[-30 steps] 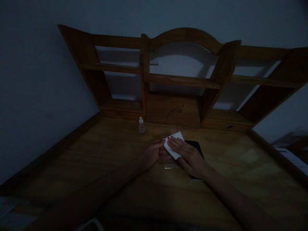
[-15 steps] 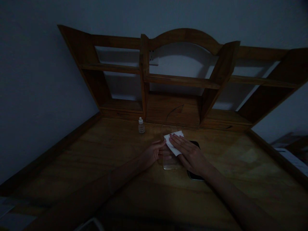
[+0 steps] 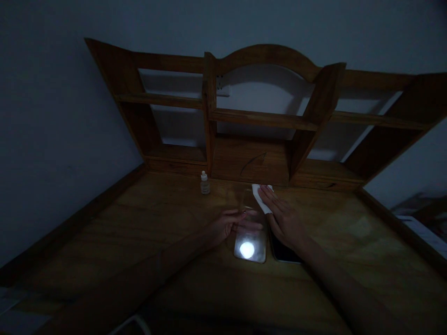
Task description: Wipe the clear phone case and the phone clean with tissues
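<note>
A clear phone case [image 3: 252, 244] is in my left hand [image 3: 232, 223], thumb on its upper face and fingers behind it, seen through the plastic. A bright light spot reflects from its lower part. My right hand [image 3: 281, 214] holds a folded white tissue [image 3: 260, 199] at the case's upper right edge, fingers laid over it. Under and beside my right wrist lies a dark phone [image 3: 284, 251] on the wooden desk [image 3: 167, 204], partly covered by the hand.
A small dropper-type bottle with a white cap [image 3: 205, 184] stands behind my left hand. Along the wall runs a wooden shelf unit [image 3: 249, 160] with a wall socket [image 3: 222, 88] behind it. Papers [image 3: 424, 235] lie beyond the desk's right edge.
My right hand and the tissue have moved right, off the middle of the case. The case has tilted and come nearer, now showing a bright reflection; more of the dark phone shows.
</note>
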Motion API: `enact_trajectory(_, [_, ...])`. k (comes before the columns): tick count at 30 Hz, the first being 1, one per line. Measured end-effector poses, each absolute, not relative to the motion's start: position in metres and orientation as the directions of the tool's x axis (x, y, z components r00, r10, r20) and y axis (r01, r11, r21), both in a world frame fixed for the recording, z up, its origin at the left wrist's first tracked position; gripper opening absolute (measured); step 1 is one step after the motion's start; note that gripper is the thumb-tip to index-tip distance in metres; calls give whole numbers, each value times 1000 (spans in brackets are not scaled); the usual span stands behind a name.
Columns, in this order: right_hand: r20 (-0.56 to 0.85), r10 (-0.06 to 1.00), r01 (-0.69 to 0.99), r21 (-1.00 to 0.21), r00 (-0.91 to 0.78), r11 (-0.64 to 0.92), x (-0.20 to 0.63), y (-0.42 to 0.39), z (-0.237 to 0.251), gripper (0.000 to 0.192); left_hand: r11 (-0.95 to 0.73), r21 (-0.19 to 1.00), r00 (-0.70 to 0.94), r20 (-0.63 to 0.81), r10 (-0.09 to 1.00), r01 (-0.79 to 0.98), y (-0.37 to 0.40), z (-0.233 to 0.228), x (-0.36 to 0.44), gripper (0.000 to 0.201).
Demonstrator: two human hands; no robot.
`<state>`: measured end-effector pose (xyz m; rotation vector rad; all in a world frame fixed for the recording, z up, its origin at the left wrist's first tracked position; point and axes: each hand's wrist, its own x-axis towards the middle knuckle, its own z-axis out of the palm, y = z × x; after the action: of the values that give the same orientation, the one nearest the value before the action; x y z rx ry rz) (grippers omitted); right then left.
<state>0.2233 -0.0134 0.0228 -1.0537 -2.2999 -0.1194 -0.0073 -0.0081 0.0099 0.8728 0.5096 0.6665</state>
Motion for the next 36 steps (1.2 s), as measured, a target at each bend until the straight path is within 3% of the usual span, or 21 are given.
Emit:
enact_trajectory(23, [485, 622, 633, -168, -614, 756, 215, -20, 26, 65, 511, 766, 571, -235, 787, -390, 2, 2, -8, 37])
enact_trajectory(36, [471, 607, 631, -130, -640, 765, 215, -22, 23, 67, 429, 765, 537, -129, 834, -481, 8, -10, -8, 31])
